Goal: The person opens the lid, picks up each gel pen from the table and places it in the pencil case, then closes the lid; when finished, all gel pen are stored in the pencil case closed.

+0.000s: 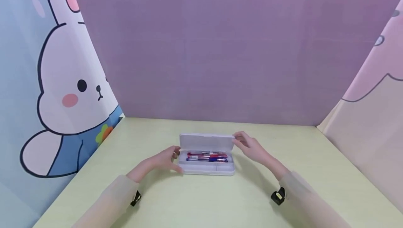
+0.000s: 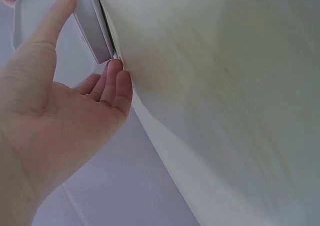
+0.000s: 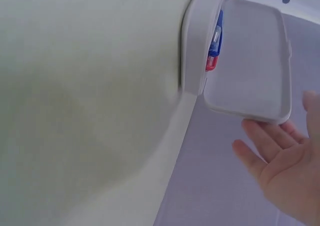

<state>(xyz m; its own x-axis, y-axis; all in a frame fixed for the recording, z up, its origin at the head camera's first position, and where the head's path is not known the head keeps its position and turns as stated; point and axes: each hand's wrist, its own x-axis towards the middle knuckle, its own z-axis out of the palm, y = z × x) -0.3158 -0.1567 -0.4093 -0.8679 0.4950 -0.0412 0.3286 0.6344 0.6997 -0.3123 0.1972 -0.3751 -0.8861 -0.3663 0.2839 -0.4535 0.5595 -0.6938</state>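
A white plastic pencil case (image 1: 199, 168) lies on the table with its lid (image 1: 206, 142) raised at the back. Inside, several pens (image 1: 207, 156) with red and blue parts fill the rear compartment; the front one is divided by a small partition. My left hand (image 1: 164, 159) holds the case's left end, thumb at the front corner and fingers curled by the rear corner, as the left wrist view shows. At the lid's upper right corner is my right hand (image 1: 251, 148), its fingertips touching the lid's edge and its thumb held apart in the right wrist view.
The pale yellow-green table (image 1: 201, 203) runs back to a purple panel (image 1: 207, 53). A printed rabbit curtain (image 1: 69, 67) borders the left side, and a pink and cream curtain (image 1: 371, 126) the right. Both wrists carry small black devices (image 1: 278, 196).
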